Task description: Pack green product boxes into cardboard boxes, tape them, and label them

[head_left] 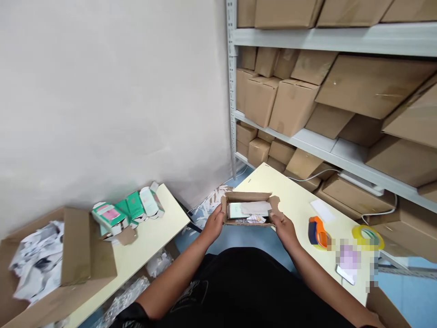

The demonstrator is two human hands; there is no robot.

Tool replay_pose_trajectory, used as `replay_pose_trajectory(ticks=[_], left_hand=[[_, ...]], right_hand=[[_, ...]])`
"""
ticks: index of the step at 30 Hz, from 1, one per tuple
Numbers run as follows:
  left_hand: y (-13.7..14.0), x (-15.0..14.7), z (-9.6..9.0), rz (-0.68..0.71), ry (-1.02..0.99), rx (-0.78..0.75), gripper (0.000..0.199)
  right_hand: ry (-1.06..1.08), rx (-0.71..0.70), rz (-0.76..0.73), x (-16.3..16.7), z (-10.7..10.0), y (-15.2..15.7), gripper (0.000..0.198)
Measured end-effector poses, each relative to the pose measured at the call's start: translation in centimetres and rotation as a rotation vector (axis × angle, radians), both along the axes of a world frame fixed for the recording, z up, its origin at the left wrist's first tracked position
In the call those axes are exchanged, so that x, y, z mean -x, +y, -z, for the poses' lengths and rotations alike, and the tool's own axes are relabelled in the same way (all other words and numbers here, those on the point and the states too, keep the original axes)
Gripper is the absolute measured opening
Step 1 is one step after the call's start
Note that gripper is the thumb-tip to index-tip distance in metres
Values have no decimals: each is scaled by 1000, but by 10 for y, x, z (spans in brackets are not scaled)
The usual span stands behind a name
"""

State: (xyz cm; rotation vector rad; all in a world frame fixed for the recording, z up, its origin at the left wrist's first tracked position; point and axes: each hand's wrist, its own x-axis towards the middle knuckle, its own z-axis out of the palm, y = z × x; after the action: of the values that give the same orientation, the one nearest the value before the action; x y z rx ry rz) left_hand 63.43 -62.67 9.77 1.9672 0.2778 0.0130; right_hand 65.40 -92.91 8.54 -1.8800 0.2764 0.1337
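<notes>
Between my two hands is a small open cardboard box [251,197], held up in front of my body near the edge of the right table. My left hand [215,223] grips its left end and my right hand [284,228] grips its right end, where the cardboard edge looks torn. Inside the box lie a flat white and pale green packet [235,210], a greyish sheet of paper [256,207] and some crumpled printed paper [256,219]. What lies underneath them is hidden.
On the left table [170,214] are green and white cartons [135,205] and a large box [77,246] of crumpled paper. The right table [290,196] bears an orange tape dispenser [321,232], a yellow tape roll [357,234] and a phone [346,274]. Shelves [307,38] hold cardboard boxes.
</notes>
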Motion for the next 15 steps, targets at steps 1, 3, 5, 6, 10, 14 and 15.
replay_pose_trajectory(ticks=[1, 3, 5, 6, 10, 14, 15], left_hand=[[-10, -9, 1, 3, 13, -15, 45], [-30, -29, 2, 43, 18, -28, 40], [-48, -51, 4, 106, 16, -44, 35], [-56, -63, 7, 137, 32, -48, 32], [-88, -112, 30, 290, 107, -32, 24], [-116, -160, 58, 449, 93, 15, 21], [-121, -172, 63, 480, 90, 22, 21]], right_hand=[[-18, -15, 23, -1, 4, -10, 51], [-36, -22, 66, -1, 12, -26, 49], [-39, 4, 109, -1, 21, -39, 48], [-36, 25, 132, -1, 25, -45, 48], [-7, 116, 240, -6, 42, -66, 50], [27, 179, 305, -21, 60, -87, 48], [32, 205, 316, -26, 64, -91, 47]])
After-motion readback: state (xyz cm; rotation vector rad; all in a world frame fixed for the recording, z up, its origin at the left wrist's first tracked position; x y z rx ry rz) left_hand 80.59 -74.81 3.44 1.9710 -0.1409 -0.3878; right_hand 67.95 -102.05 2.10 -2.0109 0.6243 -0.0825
